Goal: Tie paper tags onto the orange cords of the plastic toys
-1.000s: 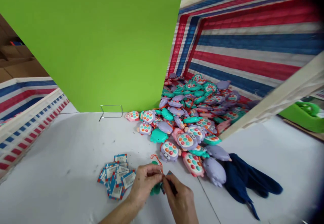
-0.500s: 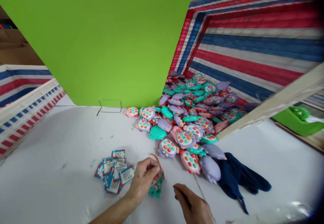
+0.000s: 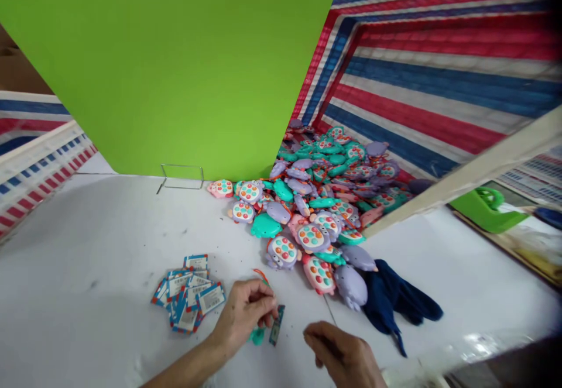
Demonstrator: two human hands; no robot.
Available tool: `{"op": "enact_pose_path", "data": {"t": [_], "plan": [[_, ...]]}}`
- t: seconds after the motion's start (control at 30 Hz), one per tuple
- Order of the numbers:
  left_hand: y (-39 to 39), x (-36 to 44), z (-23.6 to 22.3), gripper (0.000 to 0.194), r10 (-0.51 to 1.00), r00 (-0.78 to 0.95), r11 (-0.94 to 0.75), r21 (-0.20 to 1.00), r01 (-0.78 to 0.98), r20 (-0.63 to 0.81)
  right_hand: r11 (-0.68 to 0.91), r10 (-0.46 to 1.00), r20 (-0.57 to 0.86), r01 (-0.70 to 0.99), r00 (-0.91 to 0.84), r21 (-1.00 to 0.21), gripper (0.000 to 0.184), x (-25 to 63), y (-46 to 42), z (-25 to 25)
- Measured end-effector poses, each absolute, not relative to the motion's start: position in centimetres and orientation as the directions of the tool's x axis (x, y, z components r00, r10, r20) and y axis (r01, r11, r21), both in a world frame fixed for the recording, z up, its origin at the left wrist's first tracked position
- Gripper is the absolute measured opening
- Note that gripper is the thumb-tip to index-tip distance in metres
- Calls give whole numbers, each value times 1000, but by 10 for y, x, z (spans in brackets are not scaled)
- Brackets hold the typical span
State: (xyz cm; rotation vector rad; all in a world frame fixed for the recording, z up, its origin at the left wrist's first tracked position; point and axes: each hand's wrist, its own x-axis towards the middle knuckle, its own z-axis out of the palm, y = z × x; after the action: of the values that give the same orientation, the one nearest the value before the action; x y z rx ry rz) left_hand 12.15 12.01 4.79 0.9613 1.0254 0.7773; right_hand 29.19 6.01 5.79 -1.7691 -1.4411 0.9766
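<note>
Since the curled right hand (image 3: 345, 353) withdrew toward four o'clock, only the pinched left hand (image 3: 241, 312) covers the teal toy (image 3: 257, 336), grips unclear.

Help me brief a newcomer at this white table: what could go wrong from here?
The bare left hand or its forearm might sweep the loose pile of white cards with blue-and-red edges beside it. The thin orange cord loop close to its fingers could snag. The heaped purple, pink and teal plastic toys might slide if bumped, as they overlap loosely.
</note>
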Motion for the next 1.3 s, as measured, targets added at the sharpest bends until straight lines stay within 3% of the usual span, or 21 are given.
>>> {"op": "enact_pose_path", "data": {"t": [0.1,0.2,0.3,0.4,0.67,1.03,1.3], "plan": [[118,125,50,18,873,358,364,931,-21,-333,-180,966,-106,318,238,-931,24,280,68,57],[116,126,54,15,880,366,326,945,-4,-302,-196,950,-206,-62,236,-979,23,265,74,48],[115,125,58,14,881,363,325,946,2,-303,-204,944,-292,-424,154,-882,18,254,75,37],[114,124,61,14,877,383,315,949,-2,-290,-221,931,-347,-584,112,-781,14,249,74,30],[118,124,70,14,884,373,301,953,5,-281,-253,910,-402,-629,103,-735,16,247,75,24],[119,121,72,12,876,386,271,957,101,-288,-179,946,-283,-475,158,-862,12,252,75,18],[120,119,72,12,881,376,279,957,78,-287,-192,934,-312,-495,173,-847,17,252,75,20]]}}
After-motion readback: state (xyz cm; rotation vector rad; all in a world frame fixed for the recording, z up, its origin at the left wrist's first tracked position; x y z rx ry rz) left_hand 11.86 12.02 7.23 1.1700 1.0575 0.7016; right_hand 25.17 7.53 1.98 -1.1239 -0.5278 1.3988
